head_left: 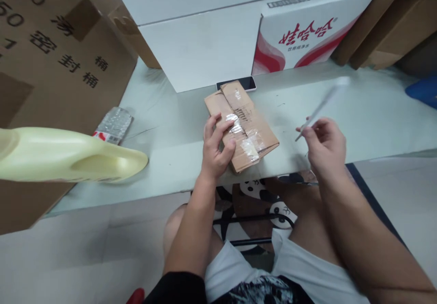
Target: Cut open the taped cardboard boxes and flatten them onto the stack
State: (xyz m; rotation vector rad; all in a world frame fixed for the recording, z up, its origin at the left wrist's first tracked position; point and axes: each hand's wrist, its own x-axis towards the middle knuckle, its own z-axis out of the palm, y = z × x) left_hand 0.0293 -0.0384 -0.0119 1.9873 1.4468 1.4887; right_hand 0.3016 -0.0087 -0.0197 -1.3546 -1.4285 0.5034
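Note:
A small brown cardboard box (pixel 254 117) lies slantwise on the table, with clear tape and dark print along its top seam. My left hand (pixel 218 147) grips it from the left side, fingertips and thumb pressing on the top. To the right of the box, my right hand (pixel 324 142) is closed in a pinch around a slim white stick-like tool (pixel 322 106). Its narrow grey tip points down toward the box without touching it. The wider upper end is smeared by motion, so its exact kind cannot be told.
Behind the small box, a phone (pixel 251 83) lies against a large white carton (pixel 201 53) with red print. A pale yellow bottle (pixel 68 154) and a clear crumpled plastic bottle (pixel 114 124) are at left, beside a tall brown carton (pixel 51 67). Something blue (pixel 423 91) sits far right.

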